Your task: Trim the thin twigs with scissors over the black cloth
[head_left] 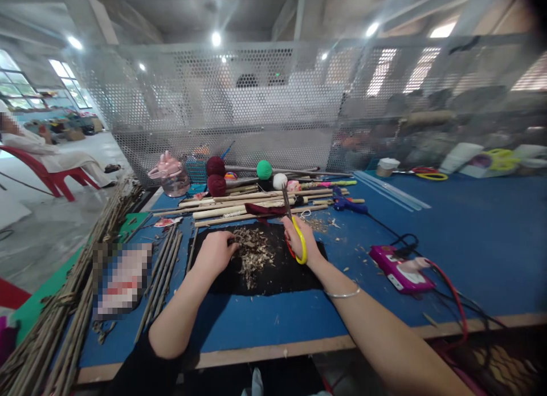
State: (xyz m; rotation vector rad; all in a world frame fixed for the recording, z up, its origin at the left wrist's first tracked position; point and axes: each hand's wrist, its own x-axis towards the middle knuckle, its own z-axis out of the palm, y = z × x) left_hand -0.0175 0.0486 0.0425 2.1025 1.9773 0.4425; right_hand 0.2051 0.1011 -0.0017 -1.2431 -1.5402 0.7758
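My right hand (310, 243) is wrapped round a pair of scissors (299, 242) with yellow and red handles, the blades pointing up and away. Left of it, a heap of brown and pale wood shavings (255, 253) lies on a black cloth (294, 279). At the heap's left edge is my left hand (217, 250), its fingers curled and pinched together; what they hold, if anything, is hidden. Just beyond the cloth, a dark red strip of fabric (264, 209) lies across pale wooden sticks (205, 215).
Bundled twigs (68, 296) run along the left side. Right are a blue glue gun (345, 202) and a magenta power strip (401, 269) with cables. Yarn balls (216, 166), a jug (175, 176) and clear glue sticks (391, 191) stand or lie near the perforated metal screen (239, 111).
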